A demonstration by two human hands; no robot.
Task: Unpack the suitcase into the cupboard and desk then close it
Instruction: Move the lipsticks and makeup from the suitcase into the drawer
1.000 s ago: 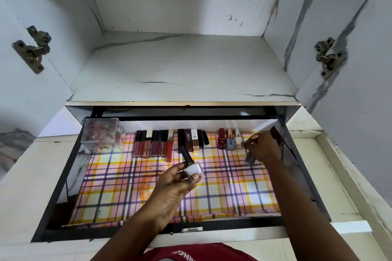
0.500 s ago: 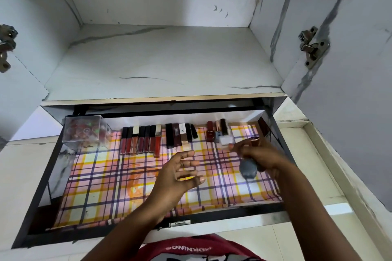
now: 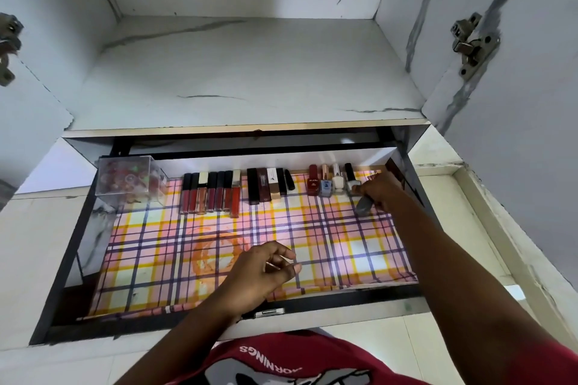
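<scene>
An open drawer (image 3: pixel 70 262) lined with pink and yellow plaid paper (image 3: pixel 150 259) sits under a white cupboard shelf (image 3: pixel 244 72). Along its back stand lip gloss tubes (image 3: pixel 212 194), lipsticks (image 3: pixel 269 184) and nail polish bottles (image 3: pixel 325 184). A white bottle with a black cap (image 3: pixel 350 176) ends that row. My right hand (image 3: pixel 386 191) is at the back right corner, closed on a grey nail polish bottle (image 3: pixel 363 207) next to the white bottle. Over the front middle of the liner, my left hand (image 3: pixel 262 272) hovers with loosely curled fingers, holding nothing.
A clear plastic box (image 3: pixel 128 178) of small red items stands in the drawer's back left corner. Both cupboard doors hang open, with metal hinges on the right (image 3: pixel 472 40) and on the left (image 3: pixel 6 47). My red shirt (image 3: pixel 297 359) is below the drawer front.
The white bottle with the black cap has left my left hand and now stands in the back row. My left hand is empty and nearer the front. My right hand reached back with the grey bottle.
</scene>
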